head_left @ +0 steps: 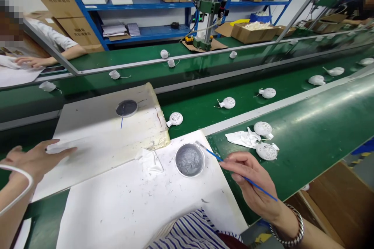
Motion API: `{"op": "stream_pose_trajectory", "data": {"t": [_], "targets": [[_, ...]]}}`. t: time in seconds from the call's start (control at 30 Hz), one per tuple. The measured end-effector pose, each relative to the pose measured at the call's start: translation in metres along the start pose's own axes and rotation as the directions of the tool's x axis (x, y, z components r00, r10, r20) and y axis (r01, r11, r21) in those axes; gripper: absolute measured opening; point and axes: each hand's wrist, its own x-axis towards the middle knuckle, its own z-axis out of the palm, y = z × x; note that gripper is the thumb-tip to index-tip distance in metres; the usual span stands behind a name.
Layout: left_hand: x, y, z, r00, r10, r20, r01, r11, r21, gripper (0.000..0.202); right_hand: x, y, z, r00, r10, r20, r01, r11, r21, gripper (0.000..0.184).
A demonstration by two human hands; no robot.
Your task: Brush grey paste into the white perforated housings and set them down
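Note:
My right hand (254,183) pinches a thin blue paintbrush (257,187), its bristle end beside the rim of a round tub of grey paint (189,160). At the left, my left hand (35,163) has a smeared white piece (66,146) between thumb and finger; its exact kind is blurred. A crumpled white tissue (152,161) lies left of the tub. Right of my right hand's fingers, white ball-shaped lattice pieces (266,151) rest on the green surface next to another tissue (244,138).
A paint-flecked white board (96,124) carries a grey-filled lid (126,108) with a blue stick. Several white lattice pieces (228,103) lie along the green conveyor belt (198,113). Beyond a metal rail stands a press (209,11). A co-worker's hand (32,61) is at the far left.

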Motion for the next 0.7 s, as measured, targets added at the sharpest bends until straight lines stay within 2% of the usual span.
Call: {"op": "stream_pose_trajectory", "data": {"t": [0.07, 0.13, 0.2, 0.3, 0.37, 0.43, 0.5, 0.57, 0.63, 0.7], "targets": [[-0.001, 0.021, 0.011, 0.988, 0.13, 0.079, -0.146, 0.958, 0.246, 0.046, -0.003, 0.007, 0.003, 0.997, 0.08, -0.017, -0.08, 0.997, 0.018, 0.035], [-0.018, 0.059, 0.041, 0.923, 0.277, 0.266, -0.364, 0.853, 0.374, 0.051, -0.004, 0.015, 0.011, 0.987, 0.155, -0.041, -0.154, 0.988, 0.006, 0.028], [-0.043, 0.104, 0.084, 0.833, 0.374, 0.408, -0.514, 0.796, 0.32, 0.058, -0.004, 0.024, 0.023, 0.972, 0.224, -0.073, -0.225, 0.974, -0.018, 0.018], [-0.077, 0.165, 0.156, 0.723, 0.456, 0.519, -0.643, 0.72, 0.262, 0.073, -0.004, 0.038, 0.042, 0.951, 0.295, -0.093, -0.299, 0.954, -0.032, 0.006], [-0.089, 0.194, 0.195, 0.689, 0.459, 0.56, -0.671, 0.697, 0.254, 0.08, -0.003, 0.044, 0.052, 0.953, 0.293, -0.074, -0.298, 0.952, -0.07, 0.003], [-0.092, 0.211, 0.221, 0.675, 0.434, 0.596, -0.672, 0.696, 0.254, 0.079, -0.001, 0.048, 0.058, 0.959, 0.277, -0.058, -0.282, 0.953, -0.111, 0.002], [-0.088, 0.219, 0.233, 0.661, 0.41, 0.629, -0.665, 0.708, 0.238, 0.066, 0.001, 0.051, 0.061, 0.959, 0.281, -0.045, -0.285, 0.95, -0.127, 0.004], [-0.081, 0.219, 0.229, 0.637, 0.423, 0.645, -0.663, 0.728, 0.178, 0.052, 0.002, 0.053, 0.062, 0.951, 0.307, -0.031, -0.308, 0.944, -0.115, 0.005], [-0.076, 0.211, 0.211, 0.601, 0.491, 0.63, -0.669, 0.741, 0.061, 0.047, 0.002, 0.054, 0.061, 0.943, 0.331, -0.022, -0.332, 0.939, -0.084, 0.005], [-0.072, 0.194, 0.183, 0.568, 0.58, 0.584, -0.671, 0.737, -0.08, 0.048, 0.002, 0.056, 0.06, 0.937, 0.35, -0.018, -0.35, 0.936, -0.045, 0.005]]}}
